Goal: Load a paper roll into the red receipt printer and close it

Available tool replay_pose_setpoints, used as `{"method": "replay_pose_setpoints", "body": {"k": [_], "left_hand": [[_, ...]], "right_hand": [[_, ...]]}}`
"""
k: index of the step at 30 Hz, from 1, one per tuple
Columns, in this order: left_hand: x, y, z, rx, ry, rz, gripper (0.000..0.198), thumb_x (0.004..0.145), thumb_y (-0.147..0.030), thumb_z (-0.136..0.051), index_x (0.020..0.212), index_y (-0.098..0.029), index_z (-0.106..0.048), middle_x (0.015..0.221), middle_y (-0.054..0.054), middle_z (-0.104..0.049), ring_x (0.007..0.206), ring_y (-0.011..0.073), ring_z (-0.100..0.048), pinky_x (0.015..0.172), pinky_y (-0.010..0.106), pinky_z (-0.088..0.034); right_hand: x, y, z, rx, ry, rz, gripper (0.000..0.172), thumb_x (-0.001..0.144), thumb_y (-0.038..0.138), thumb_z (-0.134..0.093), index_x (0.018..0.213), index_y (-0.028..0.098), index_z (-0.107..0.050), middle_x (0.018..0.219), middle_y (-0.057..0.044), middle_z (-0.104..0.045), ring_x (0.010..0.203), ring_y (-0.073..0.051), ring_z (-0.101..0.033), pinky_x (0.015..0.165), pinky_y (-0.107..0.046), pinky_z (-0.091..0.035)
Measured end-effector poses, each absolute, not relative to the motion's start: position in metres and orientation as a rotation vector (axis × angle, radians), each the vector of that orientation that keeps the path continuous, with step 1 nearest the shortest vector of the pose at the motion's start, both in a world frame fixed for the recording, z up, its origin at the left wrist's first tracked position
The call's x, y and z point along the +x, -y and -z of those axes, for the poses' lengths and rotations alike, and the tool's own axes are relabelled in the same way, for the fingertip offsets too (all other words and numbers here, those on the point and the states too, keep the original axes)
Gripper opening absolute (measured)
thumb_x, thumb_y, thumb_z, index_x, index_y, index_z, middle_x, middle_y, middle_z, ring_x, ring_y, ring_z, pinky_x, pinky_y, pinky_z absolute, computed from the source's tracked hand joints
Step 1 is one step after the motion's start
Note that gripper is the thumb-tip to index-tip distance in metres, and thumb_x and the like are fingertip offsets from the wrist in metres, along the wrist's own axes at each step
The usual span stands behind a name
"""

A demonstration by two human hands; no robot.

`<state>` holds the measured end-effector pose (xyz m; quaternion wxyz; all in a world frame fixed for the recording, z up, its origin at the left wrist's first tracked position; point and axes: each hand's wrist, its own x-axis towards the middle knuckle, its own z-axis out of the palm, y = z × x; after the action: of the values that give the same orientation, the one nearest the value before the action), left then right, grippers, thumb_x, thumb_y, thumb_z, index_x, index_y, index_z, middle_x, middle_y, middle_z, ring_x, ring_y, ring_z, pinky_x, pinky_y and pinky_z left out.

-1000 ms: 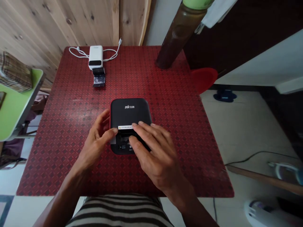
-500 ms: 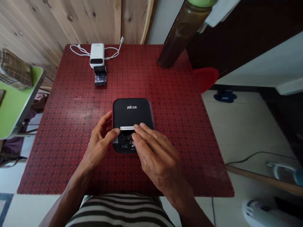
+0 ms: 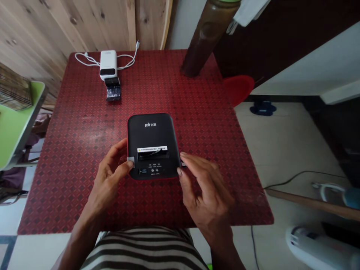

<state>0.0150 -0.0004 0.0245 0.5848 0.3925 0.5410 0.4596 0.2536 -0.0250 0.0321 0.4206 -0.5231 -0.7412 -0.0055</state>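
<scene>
A flat black device (image 3: 152,137) with a red edge, a white FEJE logo and rounded corners is in front of me. Across it runs a white warning label (image 3: 152,149), and below that an opening holds a dark, ragged strip (image 3: 153,153). Small buttons and print mark its near end. My left hand (image 3: 112,167) grips the left side, its thumb on a grey tab (image 3: 131,162) at the edge and its fingers partly hidden beneath. Around the right edge, my right hand (image 3: 205,183) holds thumb and fingertips, with a small pale tab (image 3: 183,164) showing between them.
The red patterned table (image 3: 84,150) carries a white box-shaped gadget (image 3: 108,63) with a cable (image 3: 126,62) and a dark strip (image 3: 113,92) at its near end. A tall brown bottle (image 3: 205,37) stands at the back right. A red stool (image 3: 239,90) sits beyond the right edge.
My right hand has moved off the device's top, by the label, to its right edge. My left thumb has slid nearer the corner. The opening and its dark strip now show fully.
</scene>
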Motion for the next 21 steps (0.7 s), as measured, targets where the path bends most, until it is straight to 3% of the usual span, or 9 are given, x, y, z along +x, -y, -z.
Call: {"method": "replay_pose_setpoints", "body": {"k": [8,21], "left_hand": [[0.0202,0.0022,-0.0299,0.852,-1.264,-1.077,0.055,0.102,-0.039,-0.082,0.156,-0.033,-0.073,0.156,0.006,-0.075,0.143,0.0341,-0.069,0.117,0.049,-0.054],[0.0235,0.0009,-0.0277,0.796,-1.245,-1.122,0.049,0.099,-0.035,-0.082,0.148,-0.033,-0.077,0.152,0.005,-0.077,0.143,0.0336,-0.070,0.123,0.051,-0.054]], "right_hand": [[0.2503,0.0269,-0.0294,-1.339,1.836,-0.006,0.027,0.108,0.006,-0.072,0.133,0.013,-0.073,0.121,-0.014,-0.088,0.114,-0.022,-0.085,0.104,-0.036,-0.070],[0.2477,0.0298,-0.0253,-1.382,1.767,-0.077,0.047,0.107,0.008,-0.071,0.151,0.023,-0.069,0.126,-0.010,-0.088,0.113,-0.025,-0.087,0.098,-0.039,-0.075]]}}
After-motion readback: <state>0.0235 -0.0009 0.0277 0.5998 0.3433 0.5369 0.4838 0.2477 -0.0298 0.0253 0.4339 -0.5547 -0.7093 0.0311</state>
